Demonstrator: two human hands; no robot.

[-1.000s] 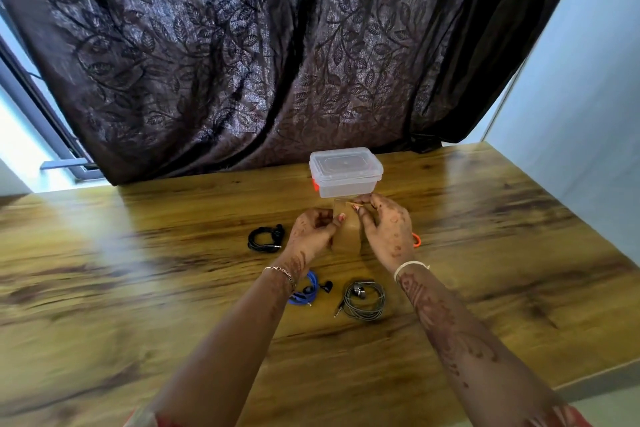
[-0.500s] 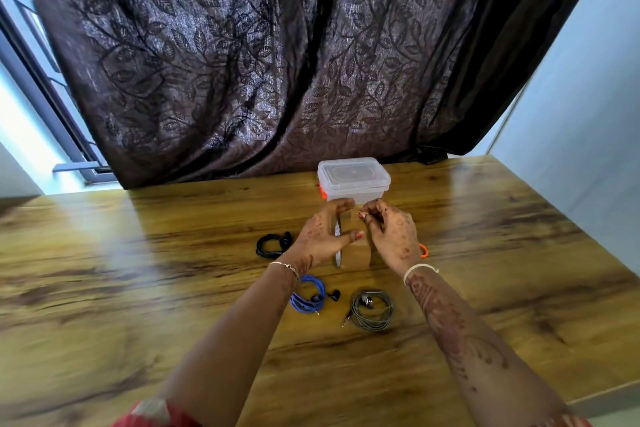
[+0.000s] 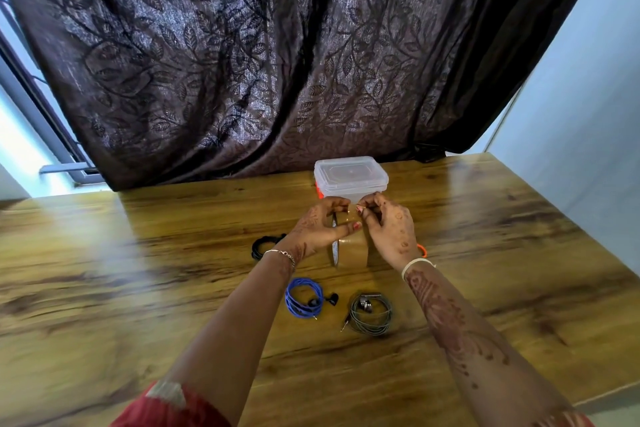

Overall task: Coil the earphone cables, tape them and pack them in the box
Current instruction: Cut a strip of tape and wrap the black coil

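Left hand (image 3: 318, 229) has closed further over the packing-tape roll (image 3: 351, 250) than a second ago, its thumb now across the glossy brown face. Right hand (image 3: 388, 229) pinches the tape end (image 3: 349, 215) at the top. The roll stands on edge on the wood-grain desk (image 3: 138, 270), just before the clear lidded plastic box (image 3: 349, 178). Nearer the person lie the black earphone coil (image 3: 265, 244) at left, then the blue earphone coil (image 3: 303, 296) and grey earphone coil (image 3: 370, 314) side by side.

On table (image 3: 138, 288): box (image 3: 350, 180) behind tape roll (image 3: 353, 253), near-left coil (image 3: 304, 296) & near-right coil (image 3: 371, 314) in front.
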